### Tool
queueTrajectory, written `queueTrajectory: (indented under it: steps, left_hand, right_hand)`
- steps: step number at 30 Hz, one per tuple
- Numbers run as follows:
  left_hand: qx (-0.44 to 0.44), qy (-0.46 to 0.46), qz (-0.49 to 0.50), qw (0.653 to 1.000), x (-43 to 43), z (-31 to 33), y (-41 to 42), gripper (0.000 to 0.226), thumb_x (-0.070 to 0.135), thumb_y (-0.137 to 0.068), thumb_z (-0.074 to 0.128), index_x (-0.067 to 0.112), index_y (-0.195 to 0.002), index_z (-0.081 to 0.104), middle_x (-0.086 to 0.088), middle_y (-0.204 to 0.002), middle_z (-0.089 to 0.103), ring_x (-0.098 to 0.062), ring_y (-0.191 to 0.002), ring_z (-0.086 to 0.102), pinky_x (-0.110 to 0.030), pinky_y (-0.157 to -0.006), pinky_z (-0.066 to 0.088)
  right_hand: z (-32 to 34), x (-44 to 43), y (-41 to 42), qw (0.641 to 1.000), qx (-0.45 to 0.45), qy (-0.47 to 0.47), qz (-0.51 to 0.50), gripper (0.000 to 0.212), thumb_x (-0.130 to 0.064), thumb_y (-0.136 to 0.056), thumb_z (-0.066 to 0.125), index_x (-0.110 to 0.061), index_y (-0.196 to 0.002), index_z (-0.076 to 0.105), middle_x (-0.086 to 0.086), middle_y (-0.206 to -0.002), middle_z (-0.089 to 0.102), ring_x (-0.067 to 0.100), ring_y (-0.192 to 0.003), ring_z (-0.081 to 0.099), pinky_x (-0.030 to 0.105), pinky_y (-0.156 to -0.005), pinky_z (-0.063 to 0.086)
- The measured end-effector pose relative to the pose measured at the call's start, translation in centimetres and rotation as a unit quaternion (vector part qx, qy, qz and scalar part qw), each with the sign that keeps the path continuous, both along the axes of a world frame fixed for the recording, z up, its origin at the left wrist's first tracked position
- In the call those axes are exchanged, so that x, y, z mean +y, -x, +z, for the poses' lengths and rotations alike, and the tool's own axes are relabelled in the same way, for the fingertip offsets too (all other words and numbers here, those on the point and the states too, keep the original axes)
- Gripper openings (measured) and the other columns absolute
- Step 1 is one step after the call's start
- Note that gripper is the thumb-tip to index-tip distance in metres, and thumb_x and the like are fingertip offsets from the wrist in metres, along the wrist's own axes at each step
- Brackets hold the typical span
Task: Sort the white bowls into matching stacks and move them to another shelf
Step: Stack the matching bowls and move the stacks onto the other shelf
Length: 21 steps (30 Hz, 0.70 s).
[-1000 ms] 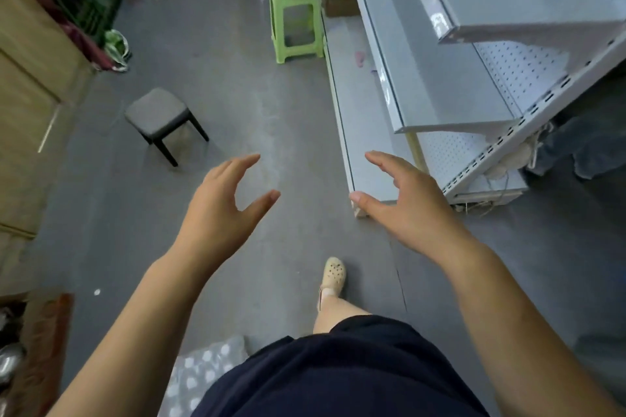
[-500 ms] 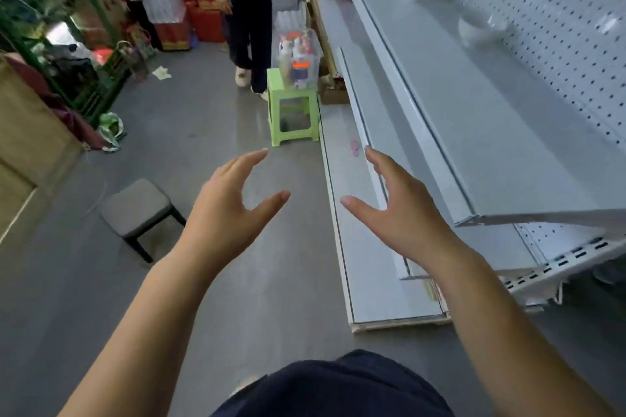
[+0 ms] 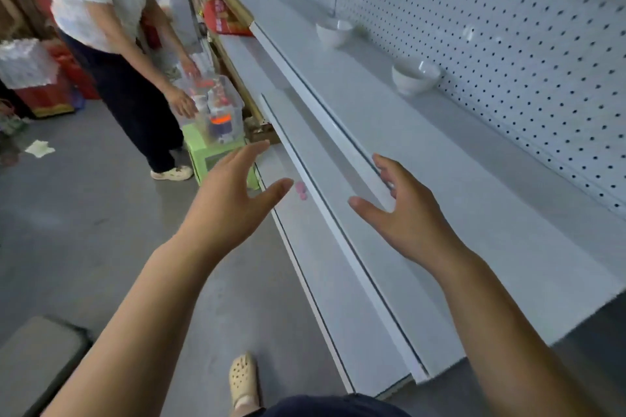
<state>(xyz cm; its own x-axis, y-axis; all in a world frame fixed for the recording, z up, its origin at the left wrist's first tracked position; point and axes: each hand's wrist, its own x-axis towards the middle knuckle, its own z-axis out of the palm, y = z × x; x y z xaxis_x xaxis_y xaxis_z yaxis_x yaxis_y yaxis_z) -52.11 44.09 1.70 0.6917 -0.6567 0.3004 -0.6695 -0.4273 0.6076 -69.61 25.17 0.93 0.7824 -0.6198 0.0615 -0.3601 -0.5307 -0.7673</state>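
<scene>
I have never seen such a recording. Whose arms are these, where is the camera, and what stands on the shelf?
No machine is here. A person wears a camera on the head, so the picture looks forward and down along their own arms. The left hand and the right hand are open and hold nothing, raised before grey shop shelves. On the upper shelf stand two white bowls, apart from each other: the nearer bowl and the farther bowl. Further back, another person reaches toward a clear box on a green stool.
</scene>
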Motion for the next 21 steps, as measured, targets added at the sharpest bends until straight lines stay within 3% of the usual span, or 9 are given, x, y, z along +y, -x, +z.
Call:
queueTrajectory:
  steps: [4, 8, 21]
  left_hand:
    - [-0.008, -0.006, -0.07, 0.998, -3.6, 1.7, -7.8, 0.068, 0.053, -0.09, 0.068, 0.024, -0.149, 0.049, 0.008, -0.15, 0.053, -0.013, -0.141, 0.046, -0.022, -0.105, 0.032]
    - [-0.024, -0.025, -0.145, 0.989, -7.3, 2.7, -14.3, 0.069, 0.057, -0.093, 0.062, 0.024, -0.151, 0.046, 0.003, -0.153, 0.052, -0.018, -0.141, 0.047, -0.032, -0.112, 0.037]
    - [-0.014, -0.008, -0.233, 0.972, -19.9, 2.2, -27.2, 0.065, 0.055, -0.094, 0.062, 0.021, -0.149, 0.049, -0.001, -0.151, 0.053, -0.022, -0.141, 0.048, -0.041, -0.115, 0.039]
  right_hand:
    - [0.0, -0.9, -5.2, 0.996, -0.035, -0.032, -0.072, 0.072, -0.046, -0.09, 0.072, -0.034, -0.153, 0.037, -0.016, -0.155, 0.042, 0.004, -0.142, 0.04, 0.034, -0.119, 0.035]
    - [0.2, -1.3, -10.9, 0.989, -0.057, -0.048, -0.13, 0.071, -0.046, -0.09, 0.072, -0.032, -0.151, 0.039, -0.012, -0.153, 0.045, 0.006, -0.14, 0.043, 0.037, -0.118, 0.038]
    - [-0.5, -8.8, -20.5, 0.954, -0.06, -0.059, -0.287, 0.069, -0.043, -0.091, 0.072, -0.032, -0.151, 0.039, -0.013, -0.155, 0.042, 0.008, -0.137, 0.046, 0.031, -0.113, 0.039]
